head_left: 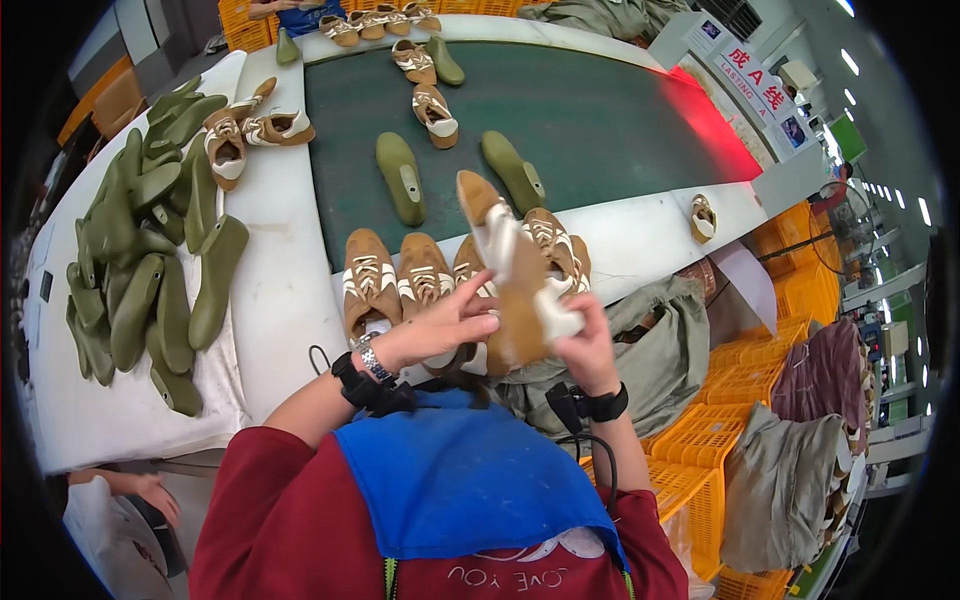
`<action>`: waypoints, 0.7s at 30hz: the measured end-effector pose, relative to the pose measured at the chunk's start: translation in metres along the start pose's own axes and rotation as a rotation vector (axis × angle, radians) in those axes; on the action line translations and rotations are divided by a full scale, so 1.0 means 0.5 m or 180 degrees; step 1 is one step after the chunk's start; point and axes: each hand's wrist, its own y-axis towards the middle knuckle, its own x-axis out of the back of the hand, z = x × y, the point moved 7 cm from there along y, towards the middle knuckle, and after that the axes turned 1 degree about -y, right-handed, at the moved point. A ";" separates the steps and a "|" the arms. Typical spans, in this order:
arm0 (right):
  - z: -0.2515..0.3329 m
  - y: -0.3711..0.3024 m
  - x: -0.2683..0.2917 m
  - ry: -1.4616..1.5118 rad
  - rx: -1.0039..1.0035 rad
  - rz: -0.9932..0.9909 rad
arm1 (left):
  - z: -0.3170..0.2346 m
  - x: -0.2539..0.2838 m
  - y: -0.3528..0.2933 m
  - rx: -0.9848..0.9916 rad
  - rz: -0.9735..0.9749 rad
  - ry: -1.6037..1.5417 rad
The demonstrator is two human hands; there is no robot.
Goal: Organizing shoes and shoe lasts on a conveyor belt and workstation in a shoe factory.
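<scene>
A tan and white sneaker [512, 262], blurred by motion, is held up in front of me, its toe pointing to the upper left. My right hand [592, 352] pinches it at the white heel. Beside the shoe is my left hand [440, 328], fingers stretched out and apart; whether the fingertips touch it I cannot tell. Behind and under my hands stands a row of similar tan sneakers [425, 268] on the near white edge of the table, partly hidden by the held shoe. Two green shoe lasts [402, 178] lie beyond them on the dark green belt.
A heap of green shoe lasts [140, 240] covers the white tabletop at left, with loose sneakers [226, 150] beside it. More sneakers [370, 25] line the far edge near another person. Orange crates [700, 440] and grey cloth [660, 330] stand at right. Another person's hand [155, 495] shows lower left.
</scene>
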 end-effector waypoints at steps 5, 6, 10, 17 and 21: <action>0.059 -0.007 -0.163 -0.2539 0.1215 0.1171 | 0.019 0.027 -0.005 0.0149 -0.0221 -0.1363; 0.056 -0.008 -0.169 -0.2512 0.1231 0.1194 | 0.021 0.039 -0.006 0.0053 -0.0308 -0.1689; 0.056 -0.016 -0.197 -0.3223 0.1596 0.1165 | 0.005 0.074 -0.012 -0.0260 -0.0491 -0.1931; 0.067 -0.013 -0.232 -0.3735 0.1816 0.0963 | 0.029 0.142 -0.004 -0.0578 -0.1137 -0.2116; 0.090 -0.005 -0.205 -0.3370 0.1807 0.0321 | 0.012 0.150 -0.027 -0.0663 -0.1358 -0.2143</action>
